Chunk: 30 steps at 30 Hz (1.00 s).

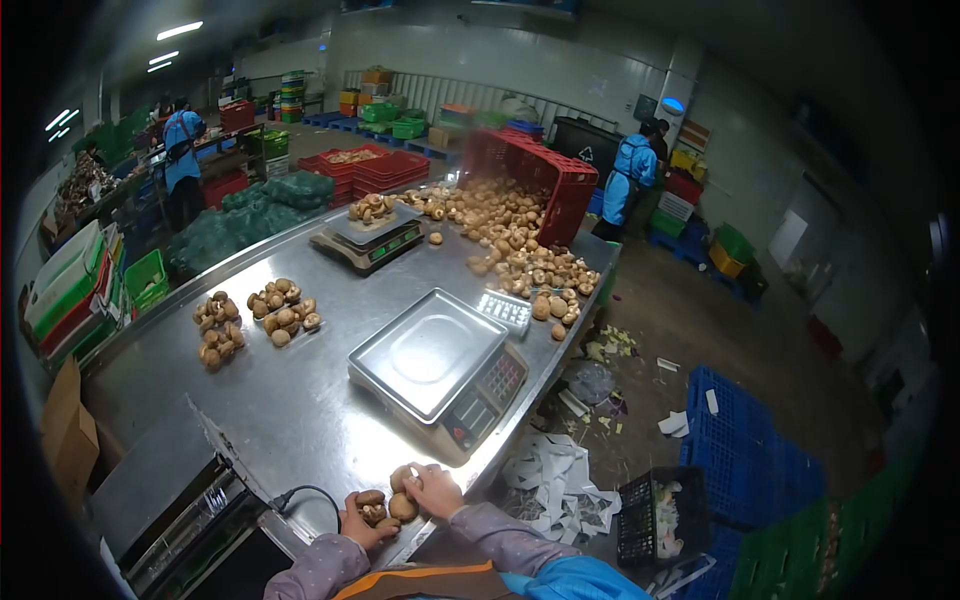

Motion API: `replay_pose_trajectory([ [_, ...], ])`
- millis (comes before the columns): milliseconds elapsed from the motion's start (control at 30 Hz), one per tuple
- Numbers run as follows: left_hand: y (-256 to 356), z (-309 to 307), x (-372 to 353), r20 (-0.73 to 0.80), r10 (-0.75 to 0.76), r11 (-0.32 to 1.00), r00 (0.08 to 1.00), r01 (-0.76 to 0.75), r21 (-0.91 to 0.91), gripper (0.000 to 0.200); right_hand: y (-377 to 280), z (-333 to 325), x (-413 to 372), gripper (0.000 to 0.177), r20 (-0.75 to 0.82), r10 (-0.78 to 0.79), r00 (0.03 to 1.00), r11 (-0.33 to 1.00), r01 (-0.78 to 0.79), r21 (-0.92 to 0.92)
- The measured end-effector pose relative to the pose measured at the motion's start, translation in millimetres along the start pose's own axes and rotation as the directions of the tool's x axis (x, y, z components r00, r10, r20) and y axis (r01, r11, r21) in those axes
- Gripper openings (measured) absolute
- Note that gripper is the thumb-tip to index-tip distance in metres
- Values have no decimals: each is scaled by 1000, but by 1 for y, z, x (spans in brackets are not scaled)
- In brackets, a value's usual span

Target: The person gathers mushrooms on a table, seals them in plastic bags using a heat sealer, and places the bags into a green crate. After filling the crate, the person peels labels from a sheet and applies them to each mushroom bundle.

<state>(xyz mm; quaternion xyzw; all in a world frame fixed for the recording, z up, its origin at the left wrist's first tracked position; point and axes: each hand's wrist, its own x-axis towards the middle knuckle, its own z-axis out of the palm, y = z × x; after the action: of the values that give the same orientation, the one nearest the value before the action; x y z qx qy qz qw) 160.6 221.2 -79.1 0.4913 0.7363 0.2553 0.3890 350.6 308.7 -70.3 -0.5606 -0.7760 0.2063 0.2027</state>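
Note:
My left hand (362, 526) and my right hand (435, 491) rest at the near edge of a steel table (300, 390), both on a small cluster of brown mushrooms (388, 505). The left hand cups the cluster from the left, and the right hand's fingers lie over the mushrooms on the right side. Just beyond them stands a digital scale (432, 365) with a bare steel pan. A big heap of loose mushrooms (515, 250) spills from a tipped red crate (535, 175) at the far end.
Two packs of mushrooms (255, 318) lie at the table's left. A second scale (370, 238) carries mushrooms. A wrapping machine (190, 510) stands at my left. Blue pallets (745, 440), a black basket (660, 515) and paper scraps are on the floor. People in blue work in the background.

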Motion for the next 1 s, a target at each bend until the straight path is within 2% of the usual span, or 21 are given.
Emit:
replay_pose_trajectory([
  [267,-13,4,6,47,16,992,999,-10,-123,117,13,6,12,47,39,17,999,1000,-17,-17],
  [300,-15,6,7,60,29,989,998,-20,-143,119,26,9,23,51,208,115,971,961,-161,223],
  [333,-10,4,4,63,28,989,998,-19,-146,119,30,7,28,55,391,162,906,846,-331,418],
  [367,-4,1,0,63,-1,991,998,10,-137,120,34,6,27,55,392,165,905,845,-335,416],
  [433,6,-5,-5,65,-32,991,997,39,-125,121,37,-3,28,57,248,111,962,840,-224,494],
  [500,11,-6,-6,62,-71,994,996,76,-77,123,28,-12,27,54,239,115,964,850,-221,479],
  [567,-1,0,0,54,-52,998,997,54,-45,125,11,-24,30,51,491,143,860,888,-331,321],
  [600,-7,3,3,44,-33,999,999,33,-12,127,15,-16,30,51,490,143,860,888,-330,320],
  [633,-10,4,5,43,-32,999,999,33,-12,127,21,-4,30,49,412,138,901,931,-260,255],
  [667,-13,5,6,62,-31,995,998,37,-96,126,30,10,29,48,332,124,935,964,-193,182],
  [700,-15,6,6,82,-28,983,996,43,-180,125,41,23,30,48,332,124,935,964,-192,183],
  [767,-20,8,9,88,-26,983,996,42,-180,125,46,29,30,41,287,-28,958,987,-19,159],
  [800,-21,9,10,95,-23,983,995,40,-182,124,50,31,29,41,287,-29,957,988,-17,156],
  [867,-23,11,11,90,-31,981,995,47,-186,124,22,-1,25,42,341,141,930,956,-217,196],
  [1000,-13,5,5,98,-48,984,994,64,-168,122,21,2,23,42,303,136,943,966,-194,172],
])
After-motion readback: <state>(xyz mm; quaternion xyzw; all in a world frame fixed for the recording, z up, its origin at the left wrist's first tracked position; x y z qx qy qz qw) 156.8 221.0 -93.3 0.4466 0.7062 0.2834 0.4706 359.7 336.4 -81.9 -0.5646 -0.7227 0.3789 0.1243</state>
